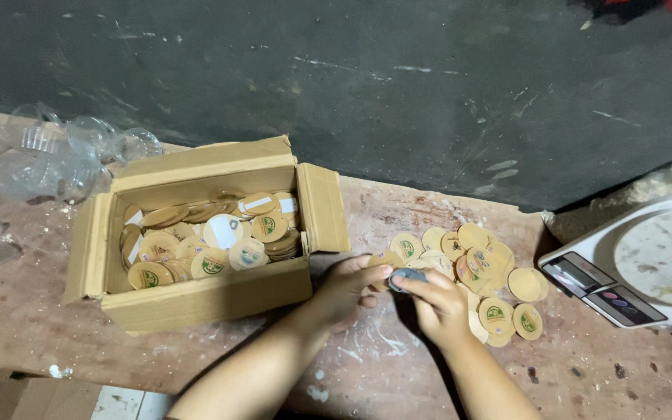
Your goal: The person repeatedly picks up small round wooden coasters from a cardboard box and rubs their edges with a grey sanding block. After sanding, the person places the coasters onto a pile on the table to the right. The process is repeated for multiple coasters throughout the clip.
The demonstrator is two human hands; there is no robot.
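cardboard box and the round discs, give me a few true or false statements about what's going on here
1. The cardboard box lies open with round discs inside. True.
2. Both hands meet over a small dark round piece. True: the left hand and right hand both have fingers on it.
3. The loose pile of discs lies left of the box. False: it lies to the right, between the box and the white scale.
4. The scale's platform carries a stack of discs. False: none are on it.
5. Clear plastic cups lie at the far left of the table. True.

Open tan cardboard box (204, 295) left; scale's dark screen (579, 274) right
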